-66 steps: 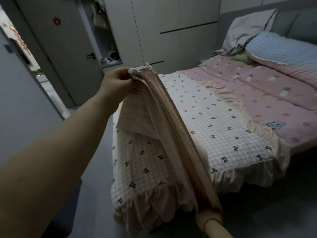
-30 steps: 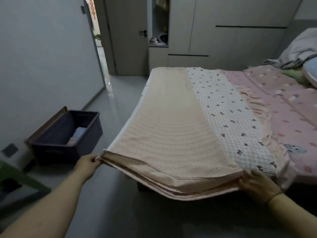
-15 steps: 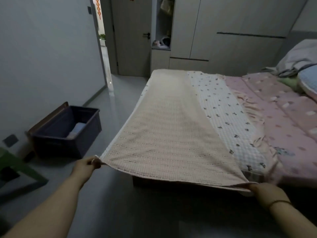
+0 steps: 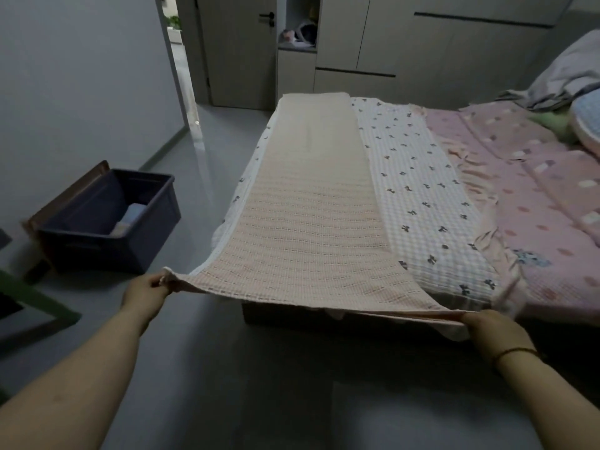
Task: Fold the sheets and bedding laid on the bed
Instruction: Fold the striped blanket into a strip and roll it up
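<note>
Both hands, left (image 4: 147, 292) and right (image 4: 487, 328), pinch the sheet (image 4: 311, 222) corners (taut, off the bed (image 4: 535, 206) foot); next, fold them forward.

On the grey floor (image 4: 201, 368), beyond the left grip (image 4: 144, 295), stands a dark blue storage bin (image 4: 97, 248) with a pale blue folded item (image 4: 134, 214) inside. A brown board (image 4: 65, 195) leans just behind the bin. A green frame (image 4: 39, 298) sits further left of that grip. Far ahead of the right grip (image 4: 487, 329) are pale wardrobes (image 4: 438, 50). To their left are an open niche (image 4: 298, 34) and a grey door (image 4: 240, 60) with a black handle (image 4: 267, 18).
</note>
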